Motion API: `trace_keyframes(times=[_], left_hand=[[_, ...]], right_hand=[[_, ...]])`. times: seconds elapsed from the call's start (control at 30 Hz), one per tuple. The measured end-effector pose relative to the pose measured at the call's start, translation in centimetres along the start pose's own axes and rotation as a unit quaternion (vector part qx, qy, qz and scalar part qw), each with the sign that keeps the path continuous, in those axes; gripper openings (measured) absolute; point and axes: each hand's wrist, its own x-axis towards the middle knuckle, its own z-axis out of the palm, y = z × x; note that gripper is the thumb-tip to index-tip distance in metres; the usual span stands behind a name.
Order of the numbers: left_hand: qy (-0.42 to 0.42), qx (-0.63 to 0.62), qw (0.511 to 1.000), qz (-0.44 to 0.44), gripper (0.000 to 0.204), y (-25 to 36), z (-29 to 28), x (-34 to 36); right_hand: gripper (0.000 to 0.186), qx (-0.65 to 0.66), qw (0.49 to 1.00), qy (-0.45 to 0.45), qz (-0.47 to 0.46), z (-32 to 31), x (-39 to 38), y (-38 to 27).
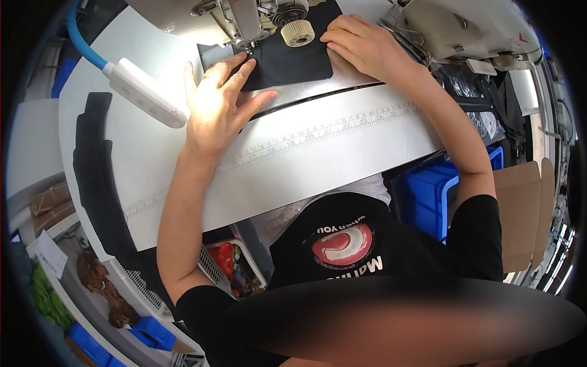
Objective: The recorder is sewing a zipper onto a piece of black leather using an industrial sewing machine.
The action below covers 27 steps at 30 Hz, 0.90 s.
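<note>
Evidently steadied black cloth (pixel 293 67) between open, spread left hand (pixel 214 101) and loosely curled right hand (pixel 367 49); couldn't tell whether pinched at right edge. Seemed light, soft, pliable, best held flat by side edges, clear of sewing machine (pixel 244 21) just beyond left hand.

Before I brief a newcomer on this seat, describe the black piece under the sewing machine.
Across the white table, at the picture's top, is the sewing machine. The black piece lies flat beneath it, touched by the left hand and right hand. Unlike the long black strips at far left, it is broad.
</note>
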Motion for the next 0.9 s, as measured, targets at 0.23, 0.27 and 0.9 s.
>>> trace_keyframes(times=[0.23,0.27,0.9], left_hand=[[0.059,0.025,0.995,0.078,0.050,-0.3,0.1,-0.3],[0.043,0.030,0.995,0.086,0.051,0.1,-0.2,-0.3],[0.029,0.124,0.988,0.092,0.044,0.2,0.2,-0.5]], right_hand=[[0.006,0.000,0.999,0.034,-0.041,-1.0,1.2,-2.0],[0.009,0.053,0.997,0.043,-0.031,-1.4,0.9,-3.3],[0.057,0.072,0.800,0.381,0.457,-18.7,-22.4,28.9]])
